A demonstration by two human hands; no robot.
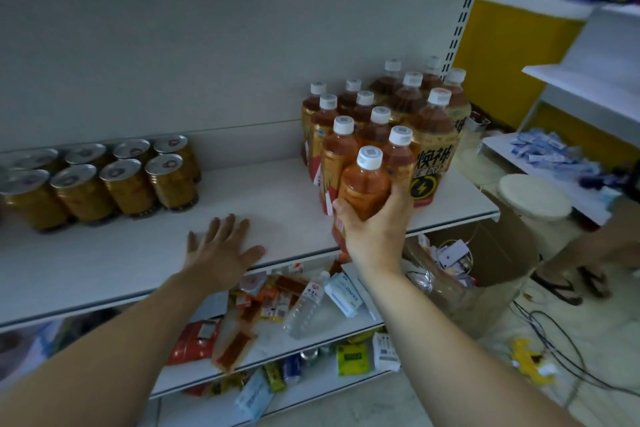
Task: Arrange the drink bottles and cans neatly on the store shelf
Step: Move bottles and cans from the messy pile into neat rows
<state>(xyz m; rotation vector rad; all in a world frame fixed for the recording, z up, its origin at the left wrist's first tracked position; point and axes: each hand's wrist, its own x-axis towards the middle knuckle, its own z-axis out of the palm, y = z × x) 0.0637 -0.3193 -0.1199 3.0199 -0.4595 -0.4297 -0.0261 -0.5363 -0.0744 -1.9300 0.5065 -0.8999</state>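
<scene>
Care suits this step: the right hand (375, 236), curled round the front bottle (363, 184) at the shelf (277, 191) edge, should seat it upright in line with the rows (346, 128) behind, while the left hand (221, 250) rests flat, fingers spread.

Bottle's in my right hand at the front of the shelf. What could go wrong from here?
1. The held bottle hangs at the very front of the shelf, its base hidden by the right hand. Released there, it may overhang, tip and fall onto the lower shelf.
2. It is close against the packed bottles behind it, so pushing it in hard could topple some.
</scene>
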